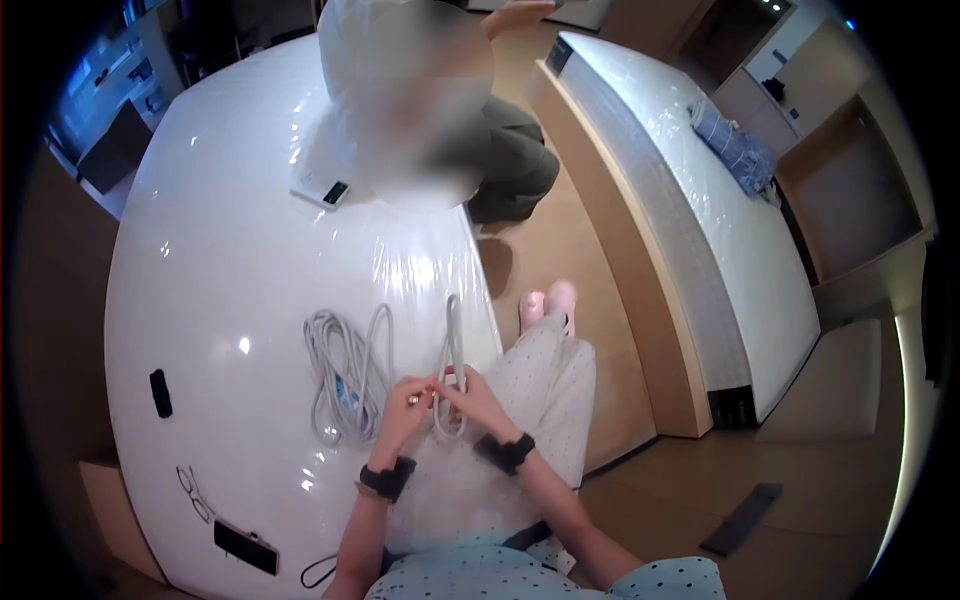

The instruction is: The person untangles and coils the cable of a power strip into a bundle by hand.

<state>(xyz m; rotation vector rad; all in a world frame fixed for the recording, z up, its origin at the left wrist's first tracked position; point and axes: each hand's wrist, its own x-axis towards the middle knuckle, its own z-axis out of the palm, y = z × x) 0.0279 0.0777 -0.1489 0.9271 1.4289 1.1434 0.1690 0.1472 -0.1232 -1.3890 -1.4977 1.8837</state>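
Observation:
My left hand (408, 400) and my right hand (470, 397) meet above my lap, fingers bent round a light grey cable (452, 335). An upright narrow loop of that cable stands between them, and a small pale piece shows at the fingers of my right hand. Both wrists wear black bands. Just left of my hands, a loose coil of grey cable (335, 375) lies on the plastic-covered mattress (240, 270), with something blue among its turns. The exact grip of the fingertips is too small to tell.
Another person (420, 110) sits at the mattress's far edge beside a white box (318, 188). At the left lie a black object (161, 393), glasses (193, 493) and a phone (246, 547). A second wrapped mattress (700, 230) on a wooden base stands at the right.

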